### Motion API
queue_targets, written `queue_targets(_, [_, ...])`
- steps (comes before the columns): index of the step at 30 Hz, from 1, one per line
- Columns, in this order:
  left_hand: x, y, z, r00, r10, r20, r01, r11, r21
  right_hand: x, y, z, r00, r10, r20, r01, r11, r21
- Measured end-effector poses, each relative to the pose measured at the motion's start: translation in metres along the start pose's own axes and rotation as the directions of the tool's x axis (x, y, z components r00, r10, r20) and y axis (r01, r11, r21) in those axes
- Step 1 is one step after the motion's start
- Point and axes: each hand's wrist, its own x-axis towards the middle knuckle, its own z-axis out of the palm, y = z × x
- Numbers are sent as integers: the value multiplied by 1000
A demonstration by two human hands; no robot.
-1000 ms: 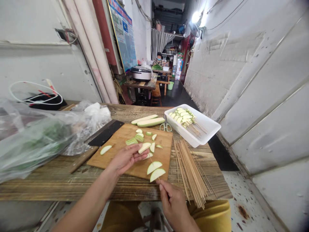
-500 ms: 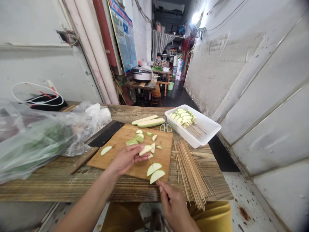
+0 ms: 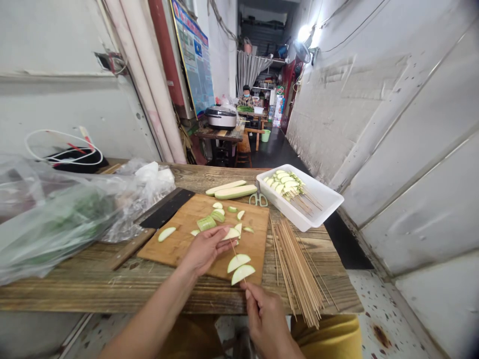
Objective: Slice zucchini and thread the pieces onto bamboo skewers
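Right fingers [image 3: 250, 299] clenched on a thin bamboo skewer [image 3: 238, 257]; two pale-green half-moon zucchini slices [image 3: 241, 274] sit on it. Left fingers [image 3: 220, 234] grasp a third slice [image 3: 232, 234] at the tip. All over a rectangular wooden cutting board [image 3: 179, 249] on a weathered plank table [image 3: 112, 284]. White plastic tray [image 3: 299, 202] and loose bamboo skewers [image 3: 299, 271] to the right.

Head-worn camera, looking forward and down from just behind the near edge of the wooden desk [image 3: 112, 294]. The left hand [image 3: 204, 252] and right hand [image 3: 267, 324] lie close below, near 6 o'clock; a corridor [image 3: 273, 149] recedes far off at 12 o'clock, its walls [image 3: 392, 149] bowed by the wide lens.
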Motion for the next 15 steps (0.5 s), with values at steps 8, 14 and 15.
queue_targets(8, [4,-10,6,997,12,-78,-22,991,-133,5,-5,0,1000,6,16,-6,1000,11])
queue_targets(14, [3,-11,7,991,-13,-136,-7,990,-144,6,-4,2,1000,-4,7,5,998,-58])
queue_targets(15, [2,-11,7,990,-19,-139,-2,989,-147,6,-4,3,1000,-11,0,11,997,-73])
